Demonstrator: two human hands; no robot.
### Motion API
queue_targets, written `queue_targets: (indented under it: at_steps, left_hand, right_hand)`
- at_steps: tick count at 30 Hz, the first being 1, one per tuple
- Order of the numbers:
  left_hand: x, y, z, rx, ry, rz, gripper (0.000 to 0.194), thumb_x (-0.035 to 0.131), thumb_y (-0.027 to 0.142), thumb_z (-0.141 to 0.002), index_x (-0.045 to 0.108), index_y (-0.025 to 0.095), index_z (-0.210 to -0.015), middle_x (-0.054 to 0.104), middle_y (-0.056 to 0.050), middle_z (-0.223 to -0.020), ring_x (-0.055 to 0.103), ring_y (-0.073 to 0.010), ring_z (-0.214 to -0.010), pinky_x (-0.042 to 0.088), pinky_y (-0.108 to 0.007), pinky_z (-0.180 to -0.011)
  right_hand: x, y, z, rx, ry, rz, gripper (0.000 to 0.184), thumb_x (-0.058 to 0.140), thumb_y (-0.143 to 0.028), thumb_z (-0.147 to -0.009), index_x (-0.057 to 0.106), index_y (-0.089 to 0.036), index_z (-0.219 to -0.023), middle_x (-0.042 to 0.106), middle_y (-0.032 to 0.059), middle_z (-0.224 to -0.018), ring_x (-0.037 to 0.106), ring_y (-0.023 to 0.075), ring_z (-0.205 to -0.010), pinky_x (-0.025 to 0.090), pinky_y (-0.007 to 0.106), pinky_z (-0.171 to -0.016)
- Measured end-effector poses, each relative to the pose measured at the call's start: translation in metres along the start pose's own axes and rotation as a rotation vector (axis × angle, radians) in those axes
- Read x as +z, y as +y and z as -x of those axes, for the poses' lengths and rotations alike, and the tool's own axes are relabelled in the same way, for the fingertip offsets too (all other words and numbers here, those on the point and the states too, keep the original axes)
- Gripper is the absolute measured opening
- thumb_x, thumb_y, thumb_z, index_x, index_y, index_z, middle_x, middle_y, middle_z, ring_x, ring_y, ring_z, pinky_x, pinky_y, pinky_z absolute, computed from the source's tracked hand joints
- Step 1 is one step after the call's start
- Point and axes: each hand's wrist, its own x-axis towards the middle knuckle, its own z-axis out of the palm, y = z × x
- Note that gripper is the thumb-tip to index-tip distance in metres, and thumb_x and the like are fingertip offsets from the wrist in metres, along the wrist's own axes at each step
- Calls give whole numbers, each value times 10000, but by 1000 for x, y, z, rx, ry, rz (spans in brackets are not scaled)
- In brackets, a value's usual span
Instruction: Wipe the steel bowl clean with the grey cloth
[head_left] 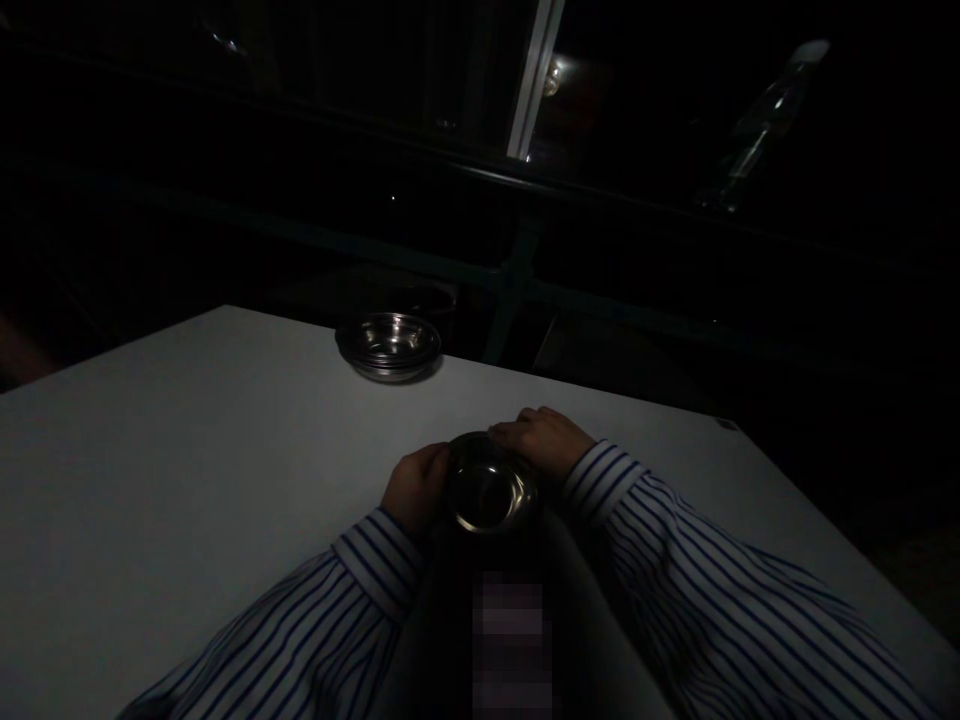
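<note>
A small shiny metal bowl (487, 500) is between my two hands, low in the middle of the head view, in front of my body. My left hand (417, 488) grips its left rim, thumb at the edge and the other fingers out of sight. On the far right rim rests my right hand (546, 440), its fingers bent over the edge. Farther off, a stack of metal bowls (390, 347) stands near the table's far edge, left of my hands.
The scene is very dark. A white table (225, 430) spreads out under my arms. Beyond its far edge are a dark railing (517, 270) and a pale upright frame (534, 80). A clear plastic bottle (765, 130) stands tilted in view at the upper right.
</note>
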Motion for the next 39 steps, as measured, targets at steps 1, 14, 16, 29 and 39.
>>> queue_targets:
  at_steps: [1,14,16,29,39]
  left_hand:
    - [0,-1,0,6,7,-10,360,402,369,-798,662,129,-868,713,-83,-808,633,-220,-749,471,-323,-691]
    - [0,0,-1,-16,46,-83,366,398,372,-789,664,125,-837,712,-104,-795,638,-229,-753,469,-327,-691]
    - [0,-1,-1,-9,58,-64,353,409,371,-782,662,131,-838,713,-101,-803,639,-227,-758,472,-325,-699]
    - [1,-3,-1,-33,103,-41,359,432,396,-770,675,142,-845,718,-106,-819,648,-239,-784,480,-339,-712]
    - [3,-1,1,-63,99,-74,347,408,382,-786,665,152,-818,716,-101,-775,646,-231,-734,476,-319,-648]
  right_hand:
    - [-2,-4,-5,-16,11,-13,279,399,-263,-881,553,-227,-1111,579,8,-1173,507,228,-906,392,352,-703]
    - [-2,-9,-18,-25,76,-99,263,384,-322,-880,552,-233,-1062,609,7,-1097,496,216,-882,358,345,-692]
    - [-2,-12,-19,-33,86,-104,246,394,-291,-872,563,-222,-1037,615,8,-1078,493,215,-882,359,340,-691]
    - [12,6,24,119,81,-334,293,352,-224,-878,573,-224,-1069,621,20,-1088,534,172,-940,373,302,-795]
    - [21,-37,83,267,187,-489,340,392,-218,-867,501,-224,-1189,611,30,-1070,534,172,-845,396,303,-749]
